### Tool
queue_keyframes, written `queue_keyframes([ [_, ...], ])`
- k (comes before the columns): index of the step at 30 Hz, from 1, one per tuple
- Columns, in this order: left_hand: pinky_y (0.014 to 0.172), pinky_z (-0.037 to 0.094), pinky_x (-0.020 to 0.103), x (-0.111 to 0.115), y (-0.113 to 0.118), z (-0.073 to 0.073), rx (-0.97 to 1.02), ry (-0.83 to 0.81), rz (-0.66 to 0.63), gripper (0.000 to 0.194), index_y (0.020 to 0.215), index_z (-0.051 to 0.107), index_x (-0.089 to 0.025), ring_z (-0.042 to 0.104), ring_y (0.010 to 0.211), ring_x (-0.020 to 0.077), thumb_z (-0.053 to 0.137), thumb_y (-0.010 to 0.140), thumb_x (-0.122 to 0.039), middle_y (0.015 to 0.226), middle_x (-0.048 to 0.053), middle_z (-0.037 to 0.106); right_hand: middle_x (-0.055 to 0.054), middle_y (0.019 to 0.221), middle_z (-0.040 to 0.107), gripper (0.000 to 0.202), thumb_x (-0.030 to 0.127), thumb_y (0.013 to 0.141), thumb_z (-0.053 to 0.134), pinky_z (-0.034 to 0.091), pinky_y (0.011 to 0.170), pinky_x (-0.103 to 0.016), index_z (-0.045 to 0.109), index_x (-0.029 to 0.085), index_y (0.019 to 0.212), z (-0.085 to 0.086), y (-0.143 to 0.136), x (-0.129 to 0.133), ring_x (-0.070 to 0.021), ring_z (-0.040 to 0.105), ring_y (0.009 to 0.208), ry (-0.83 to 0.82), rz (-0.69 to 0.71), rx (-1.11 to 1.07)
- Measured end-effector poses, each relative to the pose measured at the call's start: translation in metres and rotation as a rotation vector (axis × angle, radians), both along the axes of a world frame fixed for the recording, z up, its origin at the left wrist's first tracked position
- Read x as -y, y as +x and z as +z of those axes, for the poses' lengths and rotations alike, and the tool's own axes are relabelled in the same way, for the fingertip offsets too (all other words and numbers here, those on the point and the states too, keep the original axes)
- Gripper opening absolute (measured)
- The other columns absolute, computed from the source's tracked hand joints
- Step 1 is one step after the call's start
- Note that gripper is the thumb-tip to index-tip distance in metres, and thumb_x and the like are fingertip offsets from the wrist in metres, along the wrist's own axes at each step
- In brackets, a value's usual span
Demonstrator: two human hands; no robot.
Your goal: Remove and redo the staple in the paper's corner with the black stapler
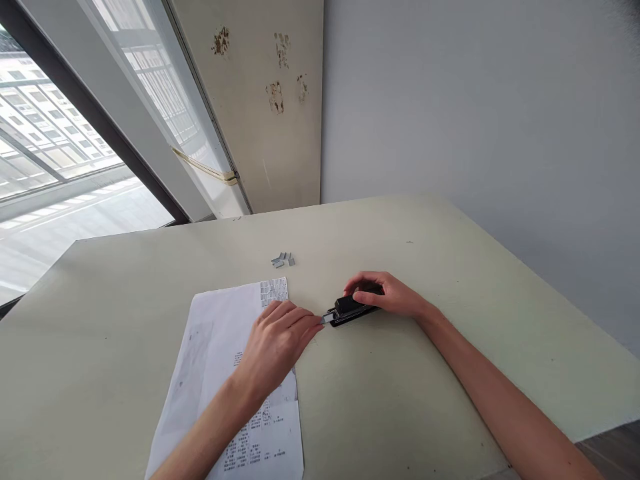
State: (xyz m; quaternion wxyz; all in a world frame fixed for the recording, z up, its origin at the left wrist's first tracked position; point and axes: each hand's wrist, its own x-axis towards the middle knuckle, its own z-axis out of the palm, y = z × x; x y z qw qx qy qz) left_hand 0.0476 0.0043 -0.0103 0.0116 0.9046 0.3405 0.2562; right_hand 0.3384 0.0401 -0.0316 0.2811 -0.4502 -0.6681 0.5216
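Note:
On the table, a black stapler (345,307) lies with its front end pointing left. My right hand (387,293) is wrapped over its rear part, thumb on the near side and fingers curled over the far side. At the front end, my left hand (287,333) pinches a small silver metal piece (327,319) that sticks out of the stapler. Whether this is a strip of staples or a part of the stapler, I cannot tell. Several short strips of staples (283,260) lie loose beyond my left hand. Printed paper (220,333) lies flat beneath my left hand and forearm.
The pale table (400,400) reaches to a grey wall (475,100) on the right. Behind it stands a beige panel (270,147) with peeled patches. A glass door with a handle (205,167) and a window are at the left.

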Motion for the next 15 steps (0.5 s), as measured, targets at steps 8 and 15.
queue_keyframes([
  [8, 0.077, 0.052, 0.036, -0.002, -0.003, 0.0, -0.01, -0.097, -0.022, 0.021, 0.104, 0.076, -0.023, 0.071, 0.083, 0.0195, 0.057, 0.107, -0.03, 0.099, 0.003, 0.079, -0.005, 0.112, 0.076, 0.036, 0.058, 0.092, 0.068, 0.054, 0.087, -0.038, 0.074, 0.027, 0.108, 0.001, -0.001, 0.001, -0.025, 0.07, 0.101, 0.002, -0.012, 0.016],
  [15, 0.086, 0.058, 0.035, -0.014, -0.026, -0.001, 0.105, -0.348, -0.125, 0.022, 0.121, 0.074, -0.027, 0.073, 0.097, 0.0195, 0.064, 0.103, -0.036, 0.108, 0.002, 0.079, -0.005, 0.111, 0.076, 0.039, 0.062, 0.094, 0.065, 0.052, 0.089, -0.037, 0.074, 0.026, 0.108, 0.002, 0.0, 0.002, -0.0247, 0.068, 0.101, 0.008, -0.019, -0.005],
])
